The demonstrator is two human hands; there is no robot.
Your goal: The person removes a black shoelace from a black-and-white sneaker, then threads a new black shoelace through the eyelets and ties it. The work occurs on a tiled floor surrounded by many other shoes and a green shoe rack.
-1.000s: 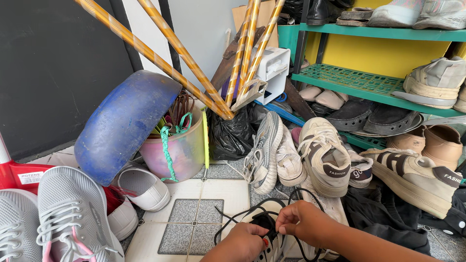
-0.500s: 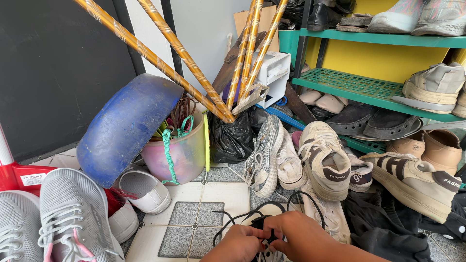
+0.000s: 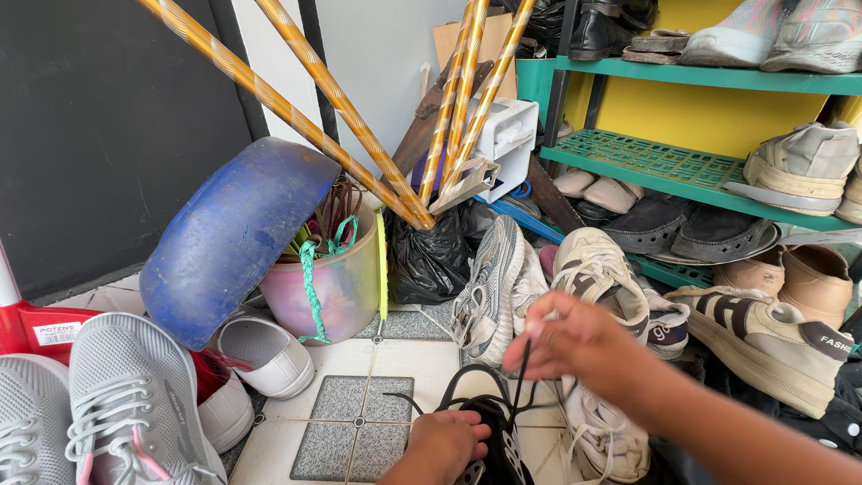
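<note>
A black shoe (image 3: 496, 442) lies on the tiled floor at the bottom middle, with its black lace (image 3: 518, 382) running upward. My left hand (image 3: 444, 445) presses down on the shoe. My right hand (image 3: 579, 343) is raised above it, blurred, with its fingers pinched on the lace end. White and grey sneakers (image 3: 489, 292) lie just behind both hands.
A pink bucket (image 3: 337, 287) holds ropes beside a tilted blue basin (image 3: 224, 238). Gold striped poles (image 3: 359, 135) lean over them. Grey sneakers (image 3: 126, 404) sit at the left. A green shelf (image 3: 682, 162) with shoes fills the right, with a black bag (image 3: 426, 256) nearby.
My right hand has risen from the shoe and pulled the black lace up taut. My left hand stays on the shoe. The view has shifted slightly.
</note>
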